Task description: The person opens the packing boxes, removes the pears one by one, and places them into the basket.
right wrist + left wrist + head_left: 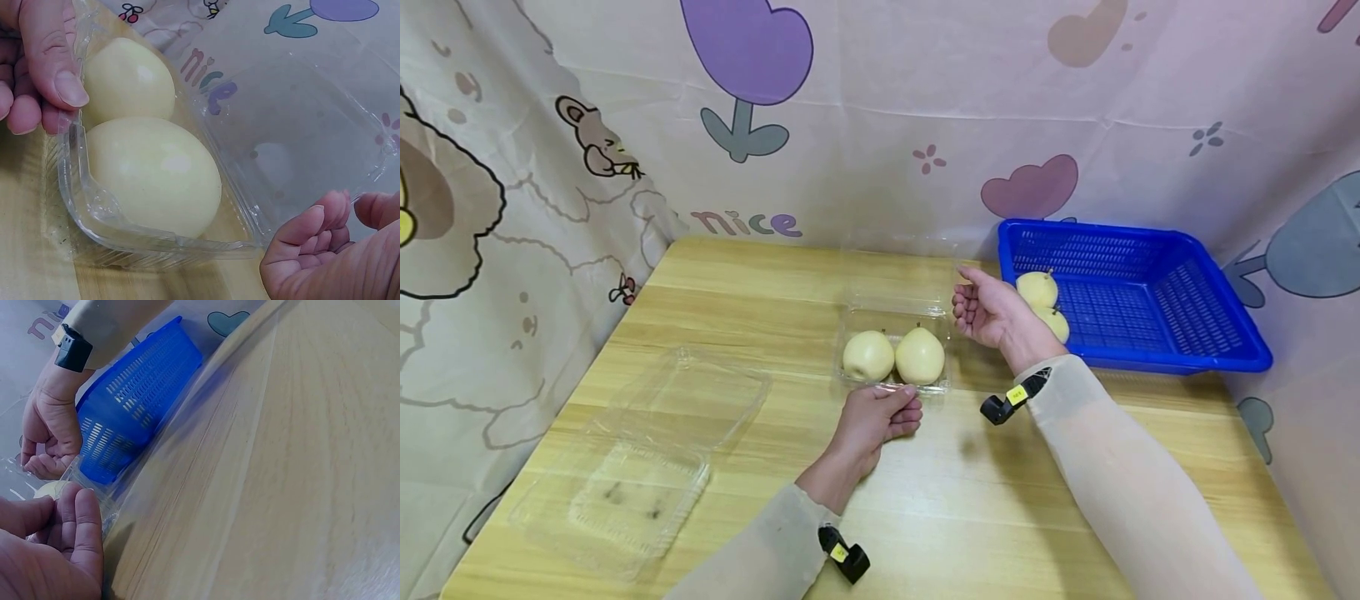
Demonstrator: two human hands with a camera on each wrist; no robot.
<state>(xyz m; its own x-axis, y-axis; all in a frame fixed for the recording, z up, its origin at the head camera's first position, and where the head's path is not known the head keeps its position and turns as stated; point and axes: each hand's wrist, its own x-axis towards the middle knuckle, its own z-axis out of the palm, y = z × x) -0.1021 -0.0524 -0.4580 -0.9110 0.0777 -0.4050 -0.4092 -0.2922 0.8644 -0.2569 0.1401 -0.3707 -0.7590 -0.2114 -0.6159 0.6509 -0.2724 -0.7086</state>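
Note:
Two pale yellow pears (pixel 868 357) (pixel 920 357) sit side by side in the base of a clear plastic clamshell box (pixel 94 228). Its transparent lid (pixel 300 137) stands raised behind them, hinged at the far side. My left hand (pixel 871 421) pinches the box's front rim between thumb and curled fingers. At the lid's right edge, my right hand (pixel 992 310) pinches the plastic with thumb and fingertips, as the right wrist view shows. In the left wrist view the left hand (pixel 53 544) hides most of the box.
A blue plastic basket (pixel 1135 317) stands at the back right, with two pears (pixel 1037 290) (pixel 1054 324) at its left end. Another clear clamshell box (pixel 640 492) lies unfolded on the left of the wooden table (pixel 985 517). A printed curtain (pixel 880 158) hangs behind.

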